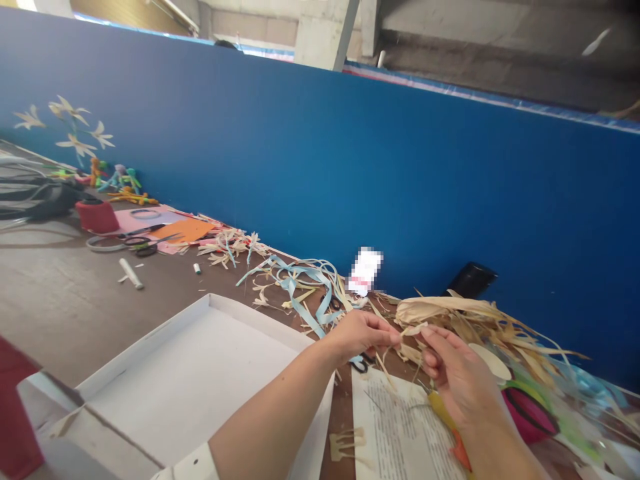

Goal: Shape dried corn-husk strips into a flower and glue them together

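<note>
My left hand [357, 337] and my right hand [457, 377] meet over the table, both pinching a thin strip of dried corn husk [413, 330] between their fingertips. The strip lies at the edge of a pile of dried husks [475, 320] just behind my hands. Beneath them lies a printed paper sheet [400, 427] with a small husk cut-out [345, 441] beside it. An orange-handled tool [450, 427] rests on the sheet under my right wrist.
A shallow white box lid [195, 373] lies at the front left. Light blue ribbons [300, 283] and husk scraps sit by the blue partition [350, 167]. Farther left are scissors [145, 233], coloured paper [183, 230], a red cup [97, 215] and husk flowers [75, 127]. A pink bowl [530, 413] is on the right.
</note>
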A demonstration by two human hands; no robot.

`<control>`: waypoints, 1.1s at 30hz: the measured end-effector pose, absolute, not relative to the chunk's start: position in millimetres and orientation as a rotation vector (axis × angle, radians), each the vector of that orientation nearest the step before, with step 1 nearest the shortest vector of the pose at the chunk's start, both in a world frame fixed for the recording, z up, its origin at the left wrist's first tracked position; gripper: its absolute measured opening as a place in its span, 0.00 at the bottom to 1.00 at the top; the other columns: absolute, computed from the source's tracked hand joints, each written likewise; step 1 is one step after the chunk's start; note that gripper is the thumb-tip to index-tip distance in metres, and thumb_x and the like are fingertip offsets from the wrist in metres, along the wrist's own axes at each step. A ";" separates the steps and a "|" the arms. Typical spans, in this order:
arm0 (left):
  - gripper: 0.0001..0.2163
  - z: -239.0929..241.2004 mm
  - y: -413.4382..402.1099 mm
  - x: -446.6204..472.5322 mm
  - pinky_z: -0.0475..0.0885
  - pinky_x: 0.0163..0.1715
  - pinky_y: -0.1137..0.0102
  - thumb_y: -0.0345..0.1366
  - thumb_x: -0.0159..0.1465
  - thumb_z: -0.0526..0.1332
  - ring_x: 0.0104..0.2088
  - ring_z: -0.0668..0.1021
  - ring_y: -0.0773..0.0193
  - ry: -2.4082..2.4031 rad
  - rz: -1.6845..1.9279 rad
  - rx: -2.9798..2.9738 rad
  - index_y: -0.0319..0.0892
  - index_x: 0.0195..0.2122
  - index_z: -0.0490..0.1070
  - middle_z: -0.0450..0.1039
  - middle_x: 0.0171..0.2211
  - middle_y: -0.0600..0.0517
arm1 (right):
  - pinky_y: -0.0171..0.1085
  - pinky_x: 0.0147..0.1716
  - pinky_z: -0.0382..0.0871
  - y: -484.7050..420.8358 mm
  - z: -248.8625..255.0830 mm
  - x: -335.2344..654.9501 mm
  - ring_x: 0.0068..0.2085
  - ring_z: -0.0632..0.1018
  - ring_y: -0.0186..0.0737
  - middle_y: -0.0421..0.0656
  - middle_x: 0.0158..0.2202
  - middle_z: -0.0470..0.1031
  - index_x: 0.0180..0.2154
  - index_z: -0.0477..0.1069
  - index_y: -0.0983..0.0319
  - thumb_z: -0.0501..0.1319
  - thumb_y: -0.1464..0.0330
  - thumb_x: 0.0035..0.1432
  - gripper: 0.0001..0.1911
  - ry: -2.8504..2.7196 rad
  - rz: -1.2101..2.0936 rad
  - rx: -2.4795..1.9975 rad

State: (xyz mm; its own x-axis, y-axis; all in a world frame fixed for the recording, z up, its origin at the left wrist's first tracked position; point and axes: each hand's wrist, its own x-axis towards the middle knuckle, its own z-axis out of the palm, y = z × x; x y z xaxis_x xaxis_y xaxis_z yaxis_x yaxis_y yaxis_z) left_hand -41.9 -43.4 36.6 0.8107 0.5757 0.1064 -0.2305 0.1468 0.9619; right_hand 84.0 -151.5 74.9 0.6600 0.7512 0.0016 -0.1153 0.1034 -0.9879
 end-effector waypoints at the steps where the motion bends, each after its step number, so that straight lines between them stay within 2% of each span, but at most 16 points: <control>1: 0.18 36.4 -43.4 -41.7 0.61 0.21 0.75 0.46 0.44 0.69 0.22 0.67 0.73 0.321 0.598 1.302 0.36 0.30 0.75 0.71 0.24 0.52 | 0.25 0.13 0.53 -151.7 75.4 83.8 0.20 0.63 0.24 0.39 0.29 0.72 0.31 0.72 0.63 0.72 0.62 0.36 0.18 -0.605 0.699 -1.326; 6: 0.18 37.4 -44.2 -42.2 0.61 0.21 0.75 0.46 0.45 0.69 0.22 0.67 0.73 0.321 0.600 1.311 0.36 0.30 0.76 0.71 0.24 0.52 | 0.25 0.13 0.52 -154.7 77.0 83.3 0.19 0.62 0.26 0.38 0.22 0.68 0.31 0.72 0.63 0.72 0.61 0.36 0.19 -0.628 0.658 -1.381; 12: 0.19 40.1 -45.7 -44.0 0.60 0.21 0.75 0.47 0.44 0.69 0.21 0.66 0.73 0.315 0.587 1.318 0.37 0.30 0.76 0.70 0.22 0.53 | 0.25 0.14 0.51 -156.3 78.4 82.7 0.18 0.60 0.26 0.36 0.16 0.64 0.31 0.72 0.63 0.70 0.59 0.41 0.17 -0.694 0.629 -1.432; 20: 0.22 39.8 -44.7 -44.7 0.61 0.23 0.74 0.51 0.42 0.69 0.23 0.66 0.72 0.323 0.577 1.344 0.37 0.31 0.76 0.70 0.24 0.53 | 0.25 0.14 0.49 -157.8 80.1 82.9 0.17 0.60 0.25 0.37 0.17 0.65 0.32 0.71 0.63 0.70 0.60 0.42 0.17 -0.718 0.613 -1.458; 27: 0.21 39.4 -45.4 -44.2 0.59 0.22 0.74 0.50 0.42 0.69 0.22 0.66 0.74 0.296 0.568 1.313 0.37 0.30 0.76 0.70 0.24 0.52 | 0.25 0.13 0.50 -156.8 81.7 81.0 0.18 0.61 0.26 0.37 0.17 0.65 0.31 0.71 0.64 0.71 0.60 0.40 0.18 -0.705 0.601 -1.432; 33: 0.20 38.9 -45.6 -44.0 0.59 0.22 0.74 0.48 0.42 0.70 0.22 0.66 0.73 0.263 0.572 1.301 0.37 0.30 0.76 0.71 0.25 0.52 | 0.26 0.13 0.50 -157.5 81.8 82.2 0.18 0.60 0.26 0.38 0.19 0.67 0.32 0.72 0.63 0.70 0.61 0.42 0.17 -0.720 0.613 -1.431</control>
State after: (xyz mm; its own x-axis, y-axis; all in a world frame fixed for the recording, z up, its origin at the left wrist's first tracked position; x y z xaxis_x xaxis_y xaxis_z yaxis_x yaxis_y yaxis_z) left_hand -44.0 -45.6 38.9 0.8342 0.5357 0.1310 -0.2490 0.1539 0.9562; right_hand 82.2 -157.5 81.8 0.6520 0.7546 0.0740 0.0470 0.0572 -0.9973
